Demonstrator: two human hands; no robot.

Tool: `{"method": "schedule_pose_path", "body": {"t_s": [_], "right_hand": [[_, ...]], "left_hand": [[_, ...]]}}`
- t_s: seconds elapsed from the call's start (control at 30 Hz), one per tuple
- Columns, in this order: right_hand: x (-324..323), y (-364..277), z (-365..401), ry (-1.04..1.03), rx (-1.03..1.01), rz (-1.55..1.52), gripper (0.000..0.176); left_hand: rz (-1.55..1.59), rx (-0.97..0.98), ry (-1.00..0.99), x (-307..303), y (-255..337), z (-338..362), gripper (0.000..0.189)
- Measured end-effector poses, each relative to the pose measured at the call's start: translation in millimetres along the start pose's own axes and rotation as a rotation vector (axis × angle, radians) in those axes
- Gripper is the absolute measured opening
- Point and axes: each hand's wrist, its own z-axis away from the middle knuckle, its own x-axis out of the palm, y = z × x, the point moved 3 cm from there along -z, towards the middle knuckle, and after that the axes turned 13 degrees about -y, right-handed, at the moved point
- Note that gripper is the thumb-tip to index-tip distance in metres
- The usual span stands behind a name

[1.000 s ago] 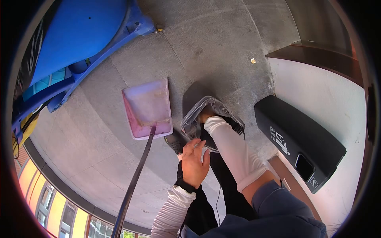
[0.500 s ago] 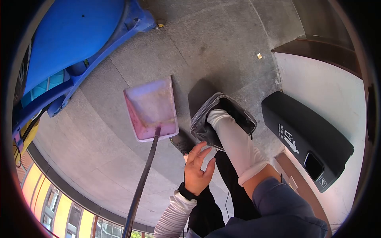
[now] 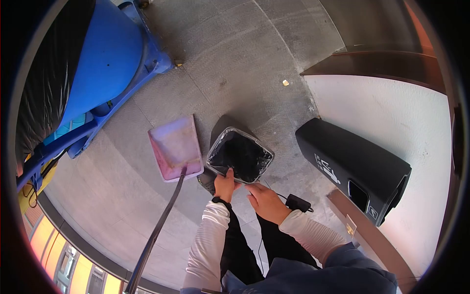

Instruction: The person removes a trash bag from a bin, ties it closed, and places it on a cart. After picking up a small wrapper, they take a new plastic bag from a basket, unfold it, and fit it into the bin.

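Note:
A dark bin (image 3: pixel 226 124) lined with a black plastic bag (image 3: pixel 240 151) stands in front of my feet, its mouth facing up. My left hand (image 3: pixel 226 185) is closed on the near rim, thumb over the inner edge and fingers outside. My right hand (image 3: pixel 269 202) is just right of it, fingers stretched to the same near edge and thumb held apart. Whether its fingertips grip the bag's edge is hard to see. Left of the bin lies a pinkish dustpan (image 3: pixel 175 142) with a long dark handle (image 3: pixel 159 223).
A black bin cover (image 3: pixel 350 169) with white markings stands by the white wall (image 3: pixel 387 110) at right. Large blue wheeled bins (image 3: pixel 110 63) and a black bag (image 3: pixel 49 78) are at upper left. A small black box with a cable (image 3: pixel 297 203) lies near my right foot.
My right arm has come out of the bin, and that hand is now at the near rim. My left hand has closed on the rim. The view has shifted.

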Motion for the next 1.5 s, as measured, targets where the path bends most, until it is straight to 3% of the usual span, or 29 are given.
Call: {"method": "schedule_pose_path", "body": {"t_s": [0.17, 0.27, 0.3, 0.63, 0.67, 0.73, 0.77, 0.87, 1.0, 1.1, 1.17, 1.23, 1.33, 1.5], "right_hand": [[4.8, 18.4, 68.2, -0.036, 0.099, -0.113, 0.027], [-3.9, 22.5, 106.8, 0.069, 0.159, -0.194, 0.026], [-7.2, 21.2, 119.6, 0.143, 0.154, -0.214, 0.025], [5.0, -4.2, 248.4, 0.414, 0.373, -0.472, 0.027], [9.3, -12.3, 265.9, 0.459, 0.389, -0.465, 0.03], [10.2, -37.0, 304.7, 0.488, 0.372, -0.778, 0.038], [4.5, -65.8, 319.2, 0.527, 0.312, -0.933, 0.042], [-19.1, -121.0, 363.1, 0.638, 0.106, -1.146, 0.057], [-37.5, -191.9, 413.9, 0.723, 0.006, -1.026, 0.07], [-52.1, -209.2, 434.7, 0.874, 0.085, -0.746, 0.075], [-58.0, -202.5, 442.2, 0.981, 0.127, -0.634, 0.071], [-64.6, -197.0, 446.2, 1.093, 0.203, -0.543, 0.066], [-90.6, -202.6, 475.3, 1.203, 0.051, -0.745, 0.053], [-141.8, -165.3, 555.6, 1.295, 0.163, -0.599, 0.035]], "left_hand": [[0.068, 0.093, 0.105, 1.1, -5.7, 10.1, 0.03], [0.046, 0.135, 0.066, -0.4, 4.4, 57.8, 0.029], [0.018, 0.052, 0.037, 4.7, 18.9, 89.8, 0.029], [-0.367, 0.221, 0.075, 4.5, 35.7, 281.6, 0.026], [-0.4, 0.214, 0.003, 4.5, 39.3, 300.3, 0.025], [-0.45, 0.183, -0.091, 10.9, 50.2, 339.9, 0.022], [-0.504, 0.254, -0.087, 28.0, 59.8, 384.6, 0.02], [-0.467, 0.347, -0.19, 53.4, 66.8, 434.4, 0.023], [-0.458, 0.53, -0.36, 94.1, 77.9, 488.7, 0.026], [-0.53, 0.648, -0.478, 120.8, 72.5, 510.3, 0.027], [-0.531, 0.739, -0.586, 146.6, 63.5, 529.4, 0.029], [-0.726, 0.723, -0.634, 151.4, 52.7, 523.0, 0.028], [-0.68, 0.722, -0.761, 180.2, 40.7, 539.0, 0.027], [-0.974, 0.433, -1.105, 246.1, 21.3, 551.3, 0.029]]}}
